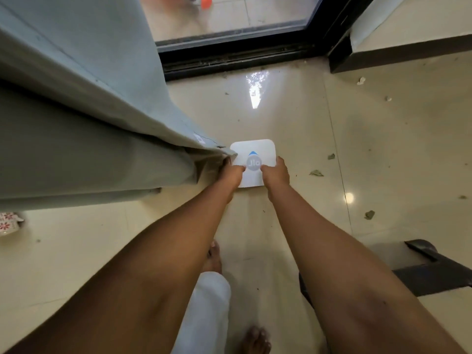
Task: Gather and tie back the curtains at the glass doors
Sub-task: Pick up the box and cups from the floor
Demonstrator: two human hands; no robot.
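Curtain hem (pixel 219 149) just left of the grip, touching left hand (pixel 231 175).
With right hand (pixel 275 175), curled round white box (pixel 255 149), not cloth — folds rising leftward.

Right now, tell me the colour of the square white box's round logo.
Grey with white lettering: the round logo on the square white box; head view.

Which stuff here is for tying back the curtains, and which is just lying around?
For the job: curtain, glass door, left hand, right hand.

Just lying about: white box that both hands hold, floor scraps, patterned cup, orange thing outside.
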